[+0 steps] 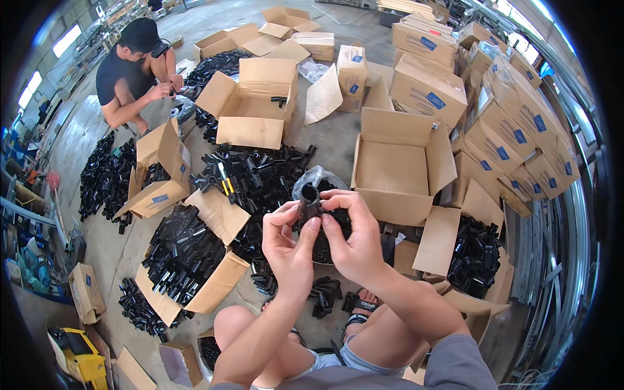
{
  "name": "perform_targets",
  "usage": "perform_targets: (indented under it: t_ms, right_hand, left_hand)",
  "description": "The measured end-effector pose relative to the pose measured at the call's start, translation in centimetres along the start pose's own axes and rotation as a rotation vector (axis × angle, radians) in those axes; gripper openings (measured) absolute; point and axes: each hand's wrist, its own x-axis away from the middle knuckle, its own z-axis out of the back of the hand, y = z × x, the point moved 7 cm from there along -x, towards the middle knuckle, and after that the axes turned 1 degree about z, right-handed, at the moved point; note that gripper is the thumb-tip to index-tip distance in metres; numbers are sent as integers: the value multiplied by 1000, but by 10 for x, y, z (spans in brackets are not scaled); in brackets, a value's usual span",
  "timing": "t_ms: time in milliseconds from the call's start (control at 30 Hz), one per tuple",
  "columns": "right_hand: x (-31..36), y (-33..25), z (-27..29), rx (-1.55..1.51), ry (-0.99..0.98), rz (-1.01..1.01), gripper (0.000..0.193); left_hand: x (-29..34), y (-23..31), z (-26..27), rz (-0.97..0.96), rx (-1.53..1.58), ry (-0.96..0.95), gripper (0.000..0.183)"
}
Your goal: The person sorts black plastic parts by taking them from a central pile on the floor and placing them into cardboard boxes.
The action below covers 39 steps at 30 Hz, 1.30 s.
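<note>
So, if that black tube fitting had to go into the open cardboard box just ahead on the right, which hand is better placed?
Probably the right hand: it already grips the black tube fitting and is nearer the open cardboard box. The left hand grips it too, but from the far side.

Stacked cartons (504,133) and metal rails (547,250) suggest a workshop.

A short, black, tubular fitting (311,204) is held between the fingertips of the left hand (285,242) and the right hand (356,239). Its round, open mouth is turned upward, its hollow inside is exposed, and its lower part is partly covered by both hands.
</note>
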Motion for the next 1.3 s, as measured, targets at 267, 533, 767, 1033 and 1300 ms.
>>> perform_targets:
  t_ms: [267,533,767,1033,1300]
  right_hand:
    - [-1,-9,-4,13,28,45,14]
    - [4,8,3,-8,69,-31,30]
    - [30,32,59,-56,-322,-367,45]
    - [116,22,145,-24,-54,-470,41]
    - [263,9,252,-621,301,-949,44]
  left_hand:
    - [1,2,6,27,11,6,30]
    - [4,-6,1,138,-28,-18,21]
    - [29,-31,-22,487,31,-247,26]
    - [94,-29,-91,633,-148,-499,43]
    - [207,-21,-228,296,-573,-1301,59]
